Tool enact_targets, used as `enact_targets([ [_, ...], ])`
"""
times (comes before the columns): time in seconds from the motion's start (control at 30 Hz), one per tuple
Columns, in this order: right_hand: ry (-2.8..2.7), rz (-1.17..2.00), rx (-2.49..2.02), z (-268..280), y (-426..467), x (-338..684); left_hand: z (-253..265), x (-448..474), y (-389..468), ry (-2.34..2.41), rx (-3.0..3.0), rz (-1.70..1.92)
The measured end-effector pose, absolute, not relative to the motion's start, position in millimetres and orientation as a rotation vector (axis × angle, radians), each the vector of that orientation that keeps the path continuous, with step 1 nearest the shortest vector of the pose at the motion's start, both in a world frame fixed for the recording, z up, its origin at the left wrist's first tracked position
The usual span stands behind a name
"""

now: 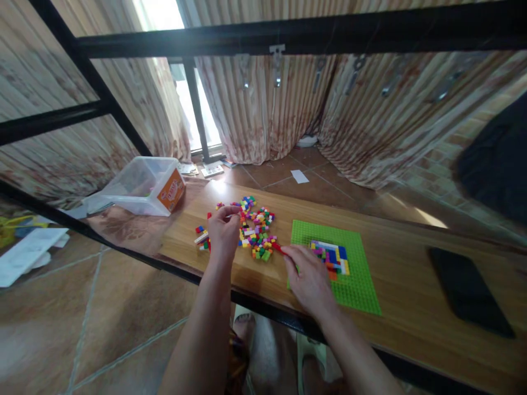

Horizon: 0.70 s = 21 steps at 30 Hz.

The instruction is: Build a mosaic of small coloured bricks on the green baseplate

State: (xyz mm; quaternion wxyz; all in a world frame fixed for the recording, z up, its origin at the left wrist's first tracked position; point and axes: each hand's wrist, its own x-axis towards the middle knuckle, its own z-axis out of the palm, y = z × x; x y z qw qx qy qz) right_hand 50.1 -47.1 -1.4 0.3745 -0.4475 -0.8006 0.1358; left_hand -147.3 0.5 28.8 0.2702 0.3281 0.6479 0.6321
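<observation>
Above the left part of a pile of small coloured building bricks (pixel 257 233) is my left hand (pixel 223 227). Its thumb and fingers are pinched together, and whatever lies between them is too small to make out. My right hand (pixel 308 274) is closed on a slim red plastic piece (pixel 278 248), which points toward the pile. Under and beside that hand lies a green studded baseplate (pixel 362 280). A block of multicoloured bricks (pixel 340 258) is built on the plate, partly hidden by my right hand.
A dark phone-like slab (pixel 469 291) lies at the right of the wooden bench (pixel 405 263). Beyond its left end stands a clear plastic box (pixel 142 184) with an orange label. A black metal bar (pixel 263 41) with hanging clips crosses above, in front of curtains (pixel 263 115).
</observation>
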Motion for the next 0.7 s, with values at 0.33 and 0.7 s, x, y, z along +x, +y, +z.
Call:
enact_targets([
  [0.33,-2.197,0.413,-1.332,-16.8,-44.5,17.0,38.0,-159.2,-4.8,1.518,0.698,1.737],
  [0.7,-2.103,0.620,-1.356,-12.3,-45.5,-2.6,38.0,-159.8,-3.5,1.450,0.732,1.686],
])
